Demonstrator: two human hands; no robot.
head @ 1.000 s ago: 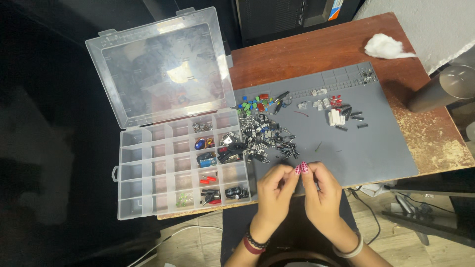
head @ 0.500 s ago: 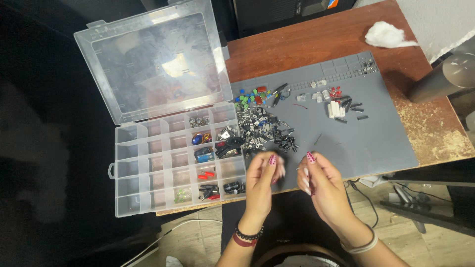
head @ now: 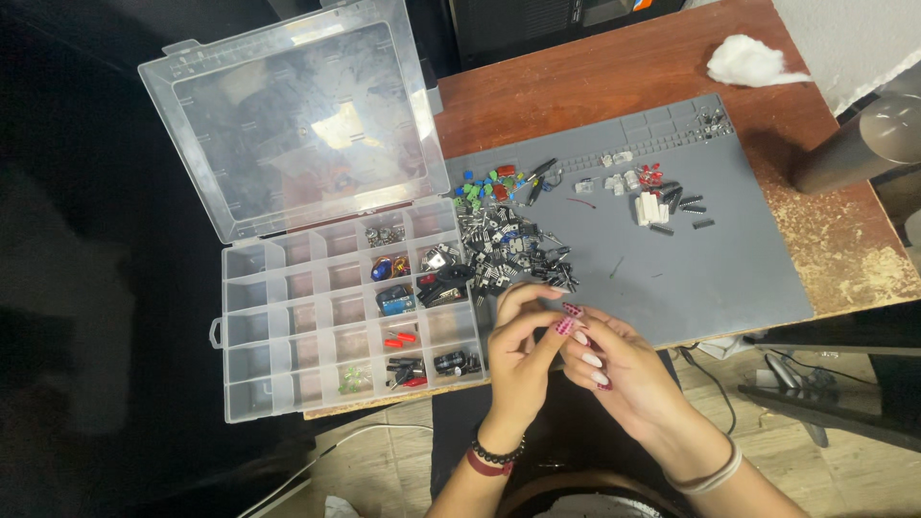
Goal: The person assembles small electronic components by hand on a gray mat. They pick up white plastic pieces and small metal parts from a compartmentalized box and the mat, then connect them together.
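On worn wooden table (head: 614, 82), grey mat (head: 729, 259)

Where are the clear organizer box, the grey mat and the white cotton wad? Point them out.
clear organizer box (head: 288, 331), head view, an empty compartment.
grey mat (head: 729, 269), head view, bare surface.
white cotton wad (head: 746, 63), head view, its middle.

Both hands' fingers (head: 566, 326) have met again.

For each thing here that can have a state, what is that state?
Organiser box: lid open, some compartments filled.
Grey mat: flat on the table, parts scattered on it.
Black parts pile: loose heap on the mat.
Left hand: fingertips meeting the right's; anything pinched is too small to tell.
Right hand: likewise.
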